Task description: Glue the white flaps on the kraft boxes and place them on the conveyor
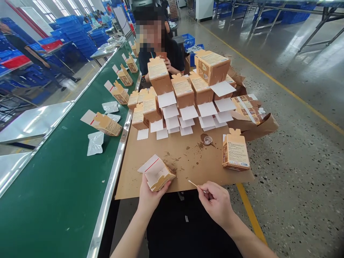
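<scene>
The right hand [215, 201] pinches a slim, white-tipped tan swab [192, 184]; at its nine o'clock the left hand [149, 198] cradles an open tan-and-white cardboard box [160, 178], best gripped lightly so walls don't buckle. At twelve sits a small, clear round cup [208, 140].

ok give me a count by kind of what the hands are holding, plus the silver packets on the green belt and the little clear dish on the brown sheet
Open carton in the left hand: 1
White-tipped stick in the right hand: 1
Silver packets on the green belt: 3
Clear dish on the brown sheet: 1
Total: 6
</scene>
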### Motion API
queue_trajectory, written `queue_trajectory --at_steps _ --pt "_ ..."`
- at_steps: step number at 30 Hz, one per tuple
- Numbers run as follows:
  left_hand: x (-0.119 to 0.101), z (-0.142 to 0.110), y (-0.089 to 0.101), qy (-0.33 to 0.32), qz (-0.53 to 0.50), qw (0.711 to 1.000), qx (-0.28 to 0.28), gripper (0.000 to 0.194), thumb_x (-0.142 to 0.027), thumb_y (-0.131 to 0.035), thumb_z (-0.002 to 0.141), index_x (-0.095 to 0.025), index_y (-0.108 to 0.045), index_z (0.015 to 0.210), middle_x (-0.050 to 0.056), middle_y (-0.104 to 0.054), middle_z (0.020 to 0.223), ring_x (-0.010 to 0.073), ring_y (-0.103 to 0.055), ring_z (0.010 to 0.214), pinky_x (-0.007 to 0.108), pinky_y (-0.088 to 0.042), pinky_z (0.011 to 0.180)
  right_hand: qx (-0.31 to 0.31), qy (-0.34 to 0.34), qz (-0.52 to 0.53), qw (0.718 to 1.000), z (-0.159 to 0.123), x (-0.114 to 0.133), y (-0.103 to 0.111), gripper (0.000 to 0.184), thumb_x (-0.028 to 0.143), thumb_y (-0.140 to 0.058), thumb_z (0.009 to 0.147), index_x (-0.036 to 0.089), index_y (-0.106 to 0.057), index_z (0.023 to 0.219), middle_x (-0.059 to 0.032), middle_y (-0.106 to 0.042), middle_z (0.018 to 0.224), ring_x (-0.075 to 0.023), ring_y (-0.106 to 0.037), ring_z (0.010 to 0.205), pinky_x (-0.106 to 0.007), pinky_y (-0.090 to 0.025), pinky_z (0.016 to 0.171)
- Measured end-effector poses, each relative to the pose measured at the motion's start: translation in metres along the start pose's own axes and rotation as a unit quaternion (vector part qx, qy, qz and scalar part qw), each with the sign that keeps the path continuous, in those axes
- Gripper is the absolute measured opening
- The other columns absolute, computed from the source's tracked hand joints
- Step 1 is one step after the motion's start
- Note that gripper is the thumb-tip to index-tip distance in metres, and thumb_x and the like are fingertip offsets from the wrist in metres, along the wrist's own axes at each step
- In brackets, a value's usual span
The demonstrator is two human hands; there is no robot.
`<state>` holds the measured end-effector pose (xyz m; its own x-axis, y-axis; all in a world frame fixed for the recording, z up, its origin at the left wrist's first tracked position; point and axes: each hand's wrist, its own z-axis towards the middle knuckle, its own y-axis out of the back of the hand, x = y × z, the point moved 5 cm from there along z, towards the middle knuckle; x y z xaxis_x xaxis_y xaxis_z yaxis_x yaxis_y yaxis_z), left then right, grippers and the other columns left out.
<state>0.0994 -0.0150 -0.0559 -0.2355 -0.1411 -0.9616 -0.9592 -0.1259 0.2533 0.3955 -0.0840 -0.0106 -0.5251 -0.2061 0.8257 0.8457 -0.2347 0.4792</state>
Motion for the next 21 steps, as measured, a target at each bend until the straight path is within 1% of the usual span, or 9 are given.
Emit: queue_trajectory --at_steps 3,6,10,12,13,15,18,20,21 --pt "0.001 0.004 0.006 0.002 -0.002 1.000 -0.005 0.075 -0.046 -0.118 0.065 -0.032 -0.082 0.129 0.015 -0.088 0.124 0.0470 -0.086 0.120 0.064 -0.070 0.107 -0.011 0.005 0.003 1.000 0.001 -0.002 0.001 0.031 0.022 -0.066 0.110 0.030 -0.064 0.080 0.0043 -0.058 0.063 -0.0162 -0.053 0.050 -0.030 -0.045 0.050" --pt "0.000 0.007 0.008 0.006 0.003 1.000 0.015 0.075 -0.042 -0.118 0.065 -0.033 -0.083 0.131 0.015 -0.088 0.127 0.0471 -0.085 0.123 0.064 -0.070 0.109 -0.016 0.014 0.001 1.000 0.002 -0.004 -0.001 0.030 0.022 -0.067 0.110 0.030 -0.065 0.080 0.0042 -0.058 0.063 -0.0160 -0.053 0.051 -0.029 -0.044 0.050" --pt "-0.010 0.010 -0.004 -0.012 0.024 0.998 0.060 0.072 -0.043 -0.115 0.068 -0.030 -0.084 0.132 0.016 -0.089 0.125 0.0463 -0.087 0.120 0.062 -0.072 0.105 -0.024 0.007 0.019 1.000 0.004 -0.007 -0.004 0.034 0.026 -0.068 0.111 0.030 -0.067 0.077 0.0036 -0.058 0.061 -0.0163 -0.055 0.049 -0.029 -0.046 0.049" --pt "-0.015 0.014 -0.004 -0.034 0.027 0.998 0.046 0.072 -0.047 -0.115 0.067 -0.028 -0.084 0.129 0.016 -0.089 0.121 0.0459 -0.088 0.117 0.063 -0.073 0.103 -0.033 0.005 0.038 0.999 0.006 -0.009 -0.004 0.036 0.031 -0.069 0.112 0.030 -0.070 0.076 0.0032 -0.059 0.060 -0.0166 -0.055 0.046 -0.029 -0.046 0.046" --pt "-0.016 0.017 0.003 -0.039 0.023 0.999 0.019 0.073 -0.050 -0.115 0.065 -0.027 -0.084 0.127 0.016 -0.089 0.119 0.0460 -0.088 0.115 0.065 -0.073 0.104 -0.040 0.004 0.046 0.998 0.007 -0.009 -0.003 0.037 0.033 -0.069 0.112 0.030 -0.071 0.075 0.0029 -0.059 0.059 -0.0168 -0.055 0.044 -0.029 -0.046 0.044" --pt "-0.015 0.027 0.036 -0.036 0.001 0.995 -0.088 0.073 -0.054 -0.116 0.062 -0.027 -0.082 0.122 0.016 -0.089 0.118 0.0469 -0.088 0.116 0.070 -0.072 0.108 -0.046 0.001 0.053 0.998 0.008 -0.011 0.001 0.038 0.038 -0.071 0.111 0.030 -0.074 0.074 0.0023 -0.060 0.058 -0.0179 -0.055 0.043 -0.030 -0.047 0.041" --pt "-0.013 0.041 0.121 -0.032 -0.040 0.955 -0.293 0.080 -0.056 -0.115 0.058 -0.027 -0.075 0.122 0.017 -0.088 0.132 0.0484 -0.083 0.134 0.076 -0.064 0.122 -0.047 -0.003 0.043 0.998 0.010 -0.017 0.011 0.037 0.041 -0.076 0.108 0.030 -0.076 0.073 0.0014 -0.061 0.057 -0.0188 -0.056 0.044 -0.031 -0.050 0.040" --pt "-0.012 0.051 0.176 -0.021 -0.028 0.925 -0.379 0.091 -0.053 -0.116 0.051 -0.027 -0.067 0.123 0.018 -0.083 0.138 0.0489 -0.077 0.147 0.076 -0.058 0.131 -0.050 -0.004 0.036 0.998 0.011 -0.021 0.016 0.038 0.041 -0.077 0.108 0.029 -0.077 0.072 0.0010 -0.061 0.057 -0.0182 -0.056 0.044 -0.030 -0.050 0.041" --pt "-0.010 0.057 0.198 -0.003 -0.007 0.915 -0.403 0.095 -0.052 -0.117 0.049 -0.028 -0.063 0.122 0.017 -0.082 0.137 0.0489 -0.076 0.149 0.076 -0.056 0.133 -0.052 -0.005 0.034 0.998 0.011 -0.024 0.016 0.039 0.042 -0.077 0.108 0.028 -0.077 0.072 0.0008 -0.062 0.057 -0.0179 -0.056 0.045 -0.030 -0.051 0.042"
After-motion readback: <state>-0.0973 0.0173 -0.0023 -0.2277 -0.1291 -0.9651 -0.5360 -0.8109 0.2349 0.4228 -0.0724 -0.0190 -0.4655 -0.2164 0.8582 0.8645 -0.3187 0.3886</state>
